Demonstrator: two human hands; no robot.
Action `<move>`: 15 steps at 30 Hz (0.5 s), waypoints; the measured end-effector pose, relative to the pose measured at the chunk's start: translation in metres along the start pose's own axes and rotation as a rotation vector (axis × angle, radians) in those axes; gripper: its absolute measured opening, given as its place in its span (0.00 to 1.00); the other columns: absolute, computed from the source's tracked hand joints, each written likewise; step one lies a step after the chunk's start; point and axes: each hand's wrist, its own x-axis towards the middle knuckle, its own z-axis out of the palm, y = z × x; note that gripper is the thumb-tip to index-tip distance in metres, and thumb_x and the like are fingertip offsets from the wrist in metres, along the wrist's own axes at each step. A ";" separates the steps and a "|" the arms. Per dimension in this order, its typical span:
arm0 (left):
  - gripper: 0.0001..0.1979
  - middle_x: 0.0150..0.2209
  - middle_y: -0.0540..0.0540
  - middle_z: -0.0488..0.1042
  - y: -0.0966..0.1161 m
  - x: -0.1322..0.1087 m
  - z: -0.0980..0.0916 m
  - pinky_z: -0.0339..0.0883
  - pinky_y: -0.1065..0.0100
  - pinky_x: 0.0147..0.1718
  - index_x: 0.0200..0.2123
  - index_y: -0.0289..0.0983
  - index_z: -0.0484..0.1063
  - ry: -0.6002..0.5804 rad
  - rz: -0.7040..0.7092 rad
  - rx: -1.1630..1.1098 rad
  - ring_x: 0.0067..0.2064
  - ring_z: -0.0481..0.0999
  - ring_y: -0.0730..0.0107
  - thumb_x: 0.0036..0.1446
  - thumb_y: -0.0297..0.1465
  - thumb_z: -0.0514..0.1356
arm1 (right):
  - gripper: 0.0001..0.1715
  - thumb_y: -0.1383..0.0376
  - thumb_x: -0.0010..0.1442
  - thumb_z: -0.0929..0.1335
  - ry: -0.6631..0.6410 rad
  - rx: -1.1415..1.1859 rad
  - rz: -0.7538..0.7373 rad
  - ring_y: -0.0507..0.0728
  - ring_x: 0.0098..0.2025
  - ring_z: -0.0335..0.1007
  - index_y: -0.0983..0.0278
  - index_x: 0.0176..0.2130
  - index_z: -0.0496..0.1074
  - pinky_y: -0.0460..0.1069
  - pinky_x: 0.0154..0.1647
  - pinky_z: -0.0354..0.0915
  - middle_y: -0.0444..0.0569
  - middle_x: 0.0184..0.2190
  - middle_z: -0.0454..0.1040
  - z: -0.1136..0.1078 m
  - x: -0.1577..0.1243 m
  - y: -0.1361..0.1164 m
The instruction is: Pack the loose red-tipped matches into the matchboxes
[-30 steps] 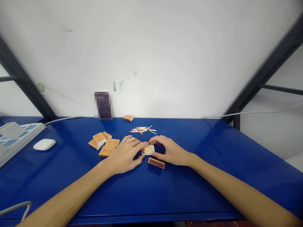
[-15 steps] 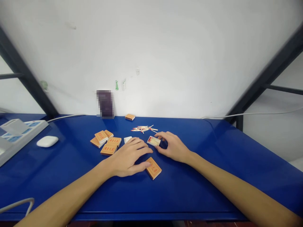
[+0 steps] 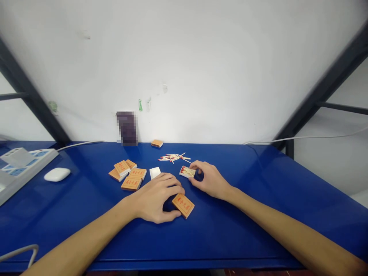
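Note:
A matchbox cover (image 3: 184, 206) with red print lies near the middle of the blue table. My left hand (image 3: 159, 197) grips it by its left end between thumb and fingers. Just beyond, my right hand (image 3: 211, 179) pinches the right end of a small white tray (image 3: 187, 171) filled with red-tipped matches. Behind the tray is a loose pile of matches (image 3: 173, 157). A white tray (image 3: 155, 173) rests behind my left hand, partly covered by its fingers. Several orange matchboxes (image 3: 131, 183) are grouped to the left, some stacked on others.
One matchbox (image 3: 156, 143) sits by the wall, right of a dark blurred object (image 3: 127, 128). At the left are a white case (image 3: 57, 174) and a power strip (image 3: 28, 168) with a plug. Cables run along the table (image 3: 244, 237) at both sides.
My left thumb and fingers have come round the matchbox cover, which has shifted slightly left. The tray by my right hand has turned a little, and more of the white tray behind my left hand shows.

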 end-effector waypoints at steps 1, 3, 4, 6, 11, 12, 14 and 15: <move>0.18 0.46 0.44 0.72 0.000 0.000 0.000 0.61 0.58 0.52 0.46 0.39 0.70 0.002 -0.005 0.004 0.48 0.69 0.59 0.52 0.37 0.64 | 0.10 0.65 0.55 0.69 0.002 -0.005 -0.002 0.55 0.34 0.66 0.60 0.40 0.69 0.50 0.38 0.61 0.45 0.35 0.75 0.000 0.000 0.000; 0.18 0.45 0.44 0.72 -0.001 0.000 -0.001 0.61 0.59 0.52 0.45 0.39 0.70 0.009 -0.016 0.013 0.47 0.69 0.60 0.52 0.37 0.64 | 0.10 0.65 0.55 0.70 -0.001 -0.012 -0.006 0.55 0.34 0.66 0.60 0.40 0.69 0.50 0.38 0.61 0.44 0.35 0.75 -0.001 0.000 0.001; 0.17 0.45 0.45 0.72 -0.001 0.000 -0.001 0.61 0.59 0.51 0.45 0.39 0.70 0.011 -0.020 0.017 0.47 0.69 0.60 0.52 0.38 0.64 | 0.10 0.64 0.55 0.70 -0.002 -0.013 -0.005 0.55 0.34 0.66 0.60 0.40 0.69 0.50 0.38 0.61 0.44 0.35 0.75 -0.001 0.000 0.002; 0.17 0.44 0.45 0.72 -0.002 0.000 -0.002 0.61 0.59 0.51 0.44 0.38 0.70 0.015 -0.028 0.024 0.47 0.69 0.60 0.52 0.38 0.64 | 0.11 0.64 0.56 0.70 0.002 -0.014 -0.002 0.55 0.35 0.66 0.60 0.41 0.69 0.50 0.38 0.62 0.44 0.35 0.75 -0.001 0.000 0.003; 0.16 0.42 0.45 0.72 -0.005 0.000 -0.001 0.61 0.59 0.50 0.42 0.38 0.70 0.039 -0.063 0.052 0.46 0.69 0.60 0.52 0.39 0.65 | 0.12 0.64 0.54 0.70 0.010 -0.027 0.008 0.56 0.36 0.68 0.60 0.41 0.69 0.51 0.38 0.63 0.45 0.36 0.75 0.000 -0.002 0.002; 0.16 0.41 0.45 0.72 -0.006 0.000 -0.001 0.62 0.59 0.50 0.42 0.38 0.70 0.041 -0.072 0.055 0.46 0.69 0.60 0.52 0.39 0.65 | 0.12 0.64 0.54 0.70 0.008 -0.026 0.004 0.56 0.36 0.69 0.60 0.41 0.69 0.51 0.38 0.63 0.45 0.36 0.75 0.000 -0.002 0.002; 0.16 0.40 0.45 0.72 -0.007 -0.001 0.000 0.63 0.60 0.48 0.43 0.38 0.71 0.031 -0.091 0.040 0.44 0.69 0.61 0.53 0.38 0.64 | 0.12 0.64 0.54 0.70 -0.008 -0.021 -0.018 0.56 0.36 0.69 0.61 0.41 0.69 0.51 0.38 0.64 0.46 0.36 0.75 -0.001 -0.002 0.003; 0.16 0.39 0.45 0.72 -0.007 -0.001 -0.001 0.64 0.61 0.47 0.43 0.38 0.71 0.021 -0.100 0.025 0.44 0.70 0.62 0.54 0.38 0.64 | 0.11 0.64 0.55 0.70 -0.017 -0.019 -0.033 0.56 0.36 0.70 0.61 0.40 0.69 0.51 0.38 0.64 0.46 0.35 0.75 -0.003 -0.002 0.005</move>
